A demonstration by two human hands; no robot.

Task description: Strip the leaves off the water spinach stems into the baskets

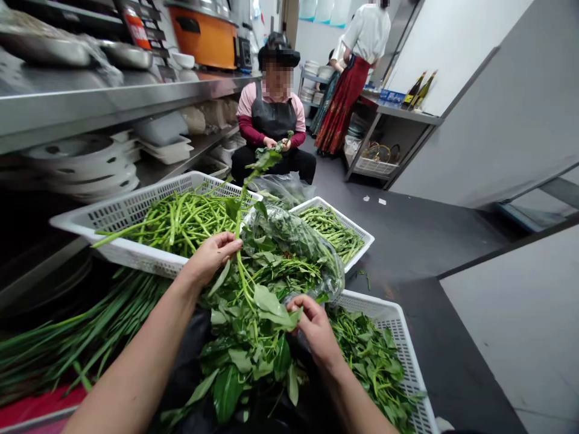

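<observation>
My left hand (213, 258) pinches a long green stalk of water spinach (245, 278), which stands up from the leafy heap and carries leaves at both ends. A broad leaf low on that stalk is between the thumb and fingers of my right hand (315, 330). Loose leaves (244, 361) lie in a pile over my dark lap below both hands. Just beyond them, a clear plastic bag (312, 241) lies open with more greens inside. To the right, a white basket (402, 319) holds leaves; at the left, another white basket (131, 256) holds bare stems (181, 220).
A smaller white basket (364, 238) of cut stems stands behind the bag. Long green chives or scallions (99, 325) lie at lower left. A co-worker (275, 114) sits opposite, handling greens. A steel shelf (90, 99) runs along the left; another person (357, 60) stands at the back.
</observation>
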